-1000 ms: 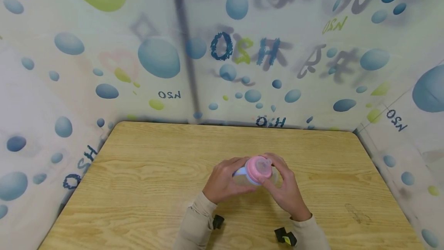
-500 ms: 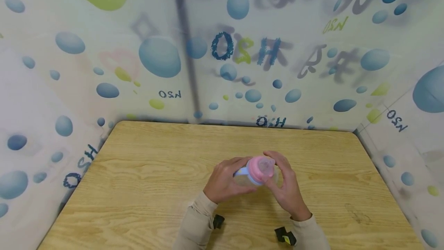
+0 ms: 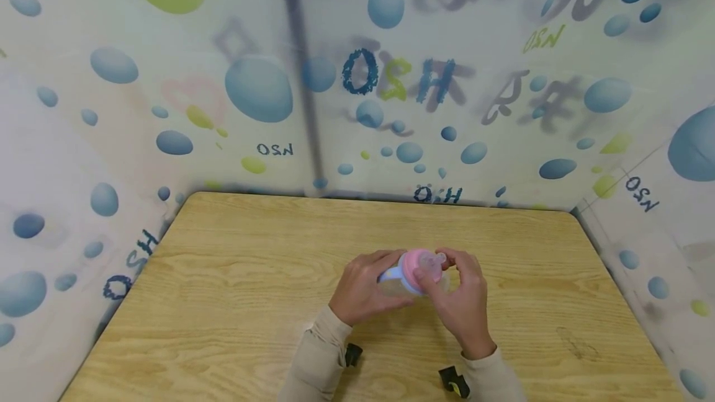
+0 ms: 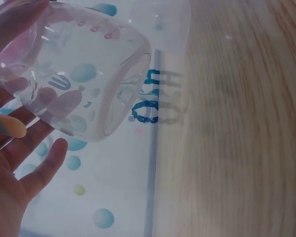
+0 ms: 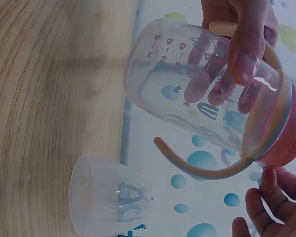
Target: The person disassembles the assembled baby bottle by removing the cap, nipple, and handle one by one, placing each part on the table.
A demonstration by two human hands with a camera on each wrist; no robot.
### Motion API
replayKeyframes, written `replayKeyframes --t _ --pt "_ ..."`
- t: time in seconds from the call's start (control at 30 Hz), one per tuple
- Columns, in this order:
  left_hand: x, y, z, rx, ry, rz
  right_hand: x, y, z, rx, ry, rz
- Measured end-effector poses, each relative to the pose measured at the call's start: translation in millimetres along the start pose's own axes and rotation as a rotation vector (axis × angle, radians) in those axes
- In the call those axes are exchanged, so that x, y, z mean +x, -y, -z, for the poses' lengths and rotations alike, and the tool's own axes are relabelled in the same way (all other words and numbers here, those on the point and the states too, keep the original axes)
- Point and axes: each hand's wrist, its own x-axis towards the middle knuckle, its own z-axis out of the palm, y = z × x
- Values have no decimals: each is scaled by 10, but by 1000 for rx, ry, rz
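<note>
A clear baby bottle (image 3: 395, 286) is held tilted above the table, its pink collar (image 3: 413, 260) and clear teat (image 3: 432, 261) leaning right. My left hand (image 3: 362, 289) grips the bottle's body. My right hand (image 3: 465, 304) pinches the collar, with the thumb across its front and other fingertips at the far side. The right wrist view shows right fingertips (image 5: 269, 180) against the collar and a curved handle (image 5: 202, 173) free below the body. Printed marks show through the bottle wall in both wrist views. Nothing can be seen inside the bottle.
A clear dome-shaped cap (image 5: 106, 197) stands on the wooden table (image 3: 251, 278) beside the bottle. Black pieces (image 3: 353, 355) sit by both cuffs. A wall (image 3: 234, 160) with printed bubbles rises behind the table's far edge.
My right hand has turned about the collar, its thumb sliding up over the front and its fingers bending. The teat leans slightly farther right. My left hand keeps its hold almost in place.
</note>
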Motion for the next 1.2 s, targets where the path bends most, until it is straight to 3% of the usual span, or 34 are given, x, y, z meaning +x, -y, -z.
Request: replayKeyframes --t 0.27,0.53,0.93,1.2 --pt "-4 12 0 22 -14 -5 3 44 -1 -47 -8 3" --pt "-2 12 12 26 -9 -2 26 48 33 34 70 -46" --pt "-9 27 23 12 -14 -4 32 44 51 123 132 -43" --pt "-6 38 29 12 -21 -30 48 36 72 155 137 40"
